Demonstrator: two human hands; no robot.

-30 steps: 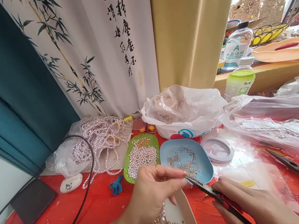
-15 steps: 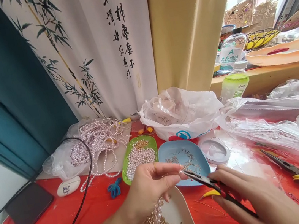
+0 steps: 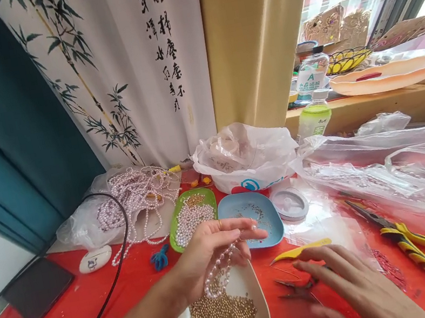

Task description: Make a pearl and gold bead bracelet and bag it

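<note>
My left hand [image 3: 208, 250] holds a short strand of pale pearls [image 3: 219, 272] that hangs over a white dish [image 3: 258, 304] filled with small gold beads. My right hand [image 3: 349, 280] rests flat on the red table [image 3: 133, 296] with fingers spread, lying over dark red-handled pliers [image 3: 297, 291] that sit on the table. A yellow-handled tool [image 3: 300, 249] lies just beyond its fingertips. Behind the left hand stand a green tray [image 3: 174, 223] of pearls and a blue tray [image 3: 271, 225] of metal pins.
Pearl strands in a plastic bag [image 3: 129, 201] lie at back left beside a black cable [image 3: 125, 234] and a phone [image 3: 38, 288]. White and clear plastic bags [image 3: 381, 162], a round lid [image 3: 288, 203] and yellow-handled pliers [image 3: 421, 245] fill the right. Bottles [image 3: 314, 116] stand on the sill.
My right hand set the dark pliers down on the table and opened over them. My left hand drew back slightly, the pearl strand now dangling over the bead dish.
</note>
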